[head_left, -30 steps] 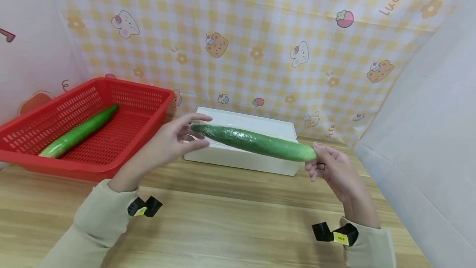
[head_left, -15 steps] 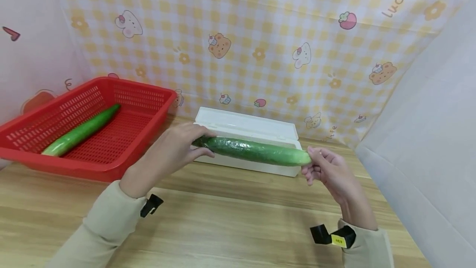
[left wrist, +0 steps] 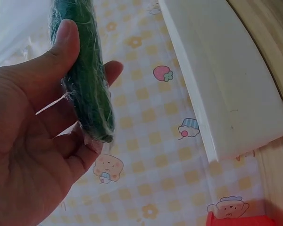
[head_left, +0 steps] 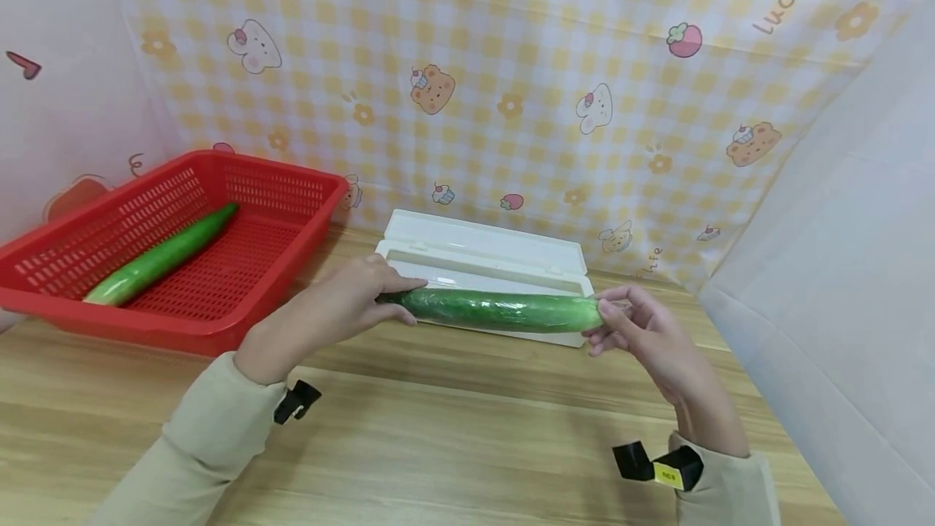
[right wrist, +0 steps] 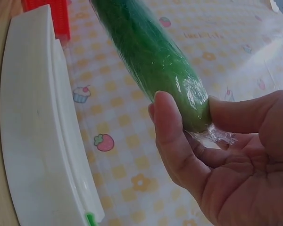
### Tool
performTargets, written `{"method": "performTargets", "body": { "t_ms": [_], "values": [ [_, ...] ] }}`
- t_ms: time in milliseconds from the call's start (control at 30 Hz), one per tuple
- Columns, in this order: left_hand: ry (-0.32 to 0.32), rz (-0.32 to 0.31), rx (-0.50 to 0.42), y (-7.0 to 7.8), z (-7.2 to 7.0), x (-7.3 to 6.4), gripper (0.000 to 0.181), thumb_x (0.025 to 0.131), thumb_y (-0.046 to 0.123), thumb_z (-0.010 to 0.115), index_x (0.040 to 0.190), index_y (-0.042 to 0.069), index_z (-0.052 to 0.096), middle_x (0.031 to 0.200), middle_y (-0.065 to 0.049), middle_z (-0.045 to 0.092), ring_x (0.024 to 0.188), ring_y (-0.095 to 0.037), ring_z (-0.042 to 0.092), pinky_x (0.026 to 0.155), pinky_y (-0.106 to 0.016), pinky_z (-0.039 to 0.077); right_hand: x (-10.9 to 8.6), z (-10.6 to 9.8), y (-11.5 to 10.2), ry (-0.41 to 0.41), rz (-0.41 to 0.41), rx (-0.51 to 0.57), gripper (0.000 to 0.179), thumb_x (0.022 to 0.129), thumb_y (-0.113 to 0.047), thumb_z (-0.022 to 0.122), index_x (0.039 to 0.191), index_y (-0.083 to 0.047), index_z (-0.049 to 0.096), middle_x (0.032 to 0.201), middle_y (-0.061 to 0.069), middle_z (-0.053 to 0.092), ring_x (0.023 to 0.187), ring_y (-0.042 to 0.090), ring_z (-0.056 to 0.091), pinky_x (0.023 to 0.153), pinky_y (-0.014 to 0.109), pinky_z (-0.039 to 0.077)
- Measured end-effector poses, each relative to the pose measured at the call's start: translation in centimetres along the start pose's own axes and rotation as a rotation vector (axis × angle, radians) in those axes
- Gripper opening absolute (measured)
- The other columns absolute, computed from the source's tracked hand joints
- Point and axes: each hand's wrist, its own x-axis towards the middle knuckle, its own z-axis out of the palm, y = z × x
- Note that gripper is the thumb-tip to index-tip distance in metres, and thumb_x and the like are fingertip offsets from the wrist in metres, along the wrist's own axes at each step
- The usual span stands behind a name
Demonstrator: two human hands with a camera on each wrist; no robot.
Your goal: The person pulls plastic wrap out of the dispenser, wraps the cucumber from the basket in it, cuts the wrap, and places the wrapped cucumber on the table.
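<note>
A long cucumber (head_left: 504, 311) wrapped in clear plastic film is held level in the air between both hands. My left hand (head_left: 332, 305) grips its dark end, thumb on one side and fingers on the other. At the pale end, my right hand (head_left: 650, 331) pinches it between thumb and fingers. In the right wrist view, loose film (right wrist: 212, 134) gathers at the cucumber's tip (right wrist: 198, 115) inside the fingers. Behind the cucumber stands a long white box (head_left: 485, 254) with its lid raised; the cucumber hides part of its front.
On the left of the wooden table (head_left: 438, 445) stands a red plastic basket (head_left: 292, 266) with another cucumber (head_left: 164, 262) in it. A yellow checked cloth (head_left: 504, 63) hangs behind the box. A pale wall (head_left: 840, 266) closes off the right side.
The left hand, loosely around the dark end before, now grips it. The cucumber has come lower and more level, showing more of the box's inside. Both hands have drawn slightly closer together.
</note>
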Motion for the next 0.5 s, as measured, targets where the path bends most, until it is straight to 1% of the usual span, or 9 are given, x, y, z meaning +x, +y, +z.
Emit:
{"method": "performTargets", "body": {
  "t_ms": [100,200,333,467,500],
  "values": [
    [-0.049,0.011,0.015,-0.12,-0.01,-0.03,0.046,0.077,0.022,0.073,0.120,0.009,0.064,0.087,0.003,0.069,0.077,-0.012,0.053,0.067,-0.024,0.045,0.03,0.16,-0.08,0.000,-0.011,-0.030,0.019,0.098,-0.012,0.045,0.110,0.002,0.045,0.086,0.005,0.062,0.074,0.017,0.066,0.069,0.029,0.056],
    [-0.084,0.013,0.031,-0.09,-0.01,-0.10,0.047,0.080,0.022,0.071,0.124,0.010,0.061,0.087,0.002,0.067,0.079,-0.013,0.053,0.067,-0.025,0.045,-0.02,0.19,-0.12,0.000,-0.041,-0.047,0.019,0.098,-0.010,0.044,0.110,0.004,0.046,0.089,0.004,0.062,0.074,0.017,0.066,0.069,0.028,0.055],
    [-0.096,0.038,0.050,-0.06,-0.08,-0.25,0.046,0.082,0.021,0.070,0.125,0.010,0.059,0.084,0.003,0.063,0.078,-0.012,0.053,0.069,-0.025,0.045,-0.09,0.14,-0.08,0.008,-0.069,-0.051,0.016,0.097,-0.008,0.046,0.110,0.000,0.049,0.090,0.002,0.061,0.074,0.015,0.066,0.070,0.027,0.055],
    [-0.100,0.070,0.042,-0.15,-0.20,-0.35,0.045,0.082,0.019,0.069,0.125,0.010,0.060,0.076,0.007,0.057,0.068,-0.006,0.047,0.063,-0.020,0.042,-0.05,0.17,-0.04,0.023,-0.079,-0.052,0.014,0.096,-0.007,0.047,0.109,-0.003,0.051,0.089,0.001,0.061,0.074,0.014,0.065,0.072,0.026,0.055],
    [-0.103,0.070,0.033,-0.15,-0.23,-0.34,0.044,0.082,0.018,0.069,0.125,0.011,0.060,0.076,0.008,0.056,0.066,-0.004,0.045,0.062,-0.019,0.042,-0.03,0.19,-0.02,0.027,-0.084,-0.050,0.014,0.096,-0.007,0.048,0.109,-0.003,0.052,0.089,0.001,0.061,0.074,0.013,0.065,0.073,0.026,0.055]
  ]
}}
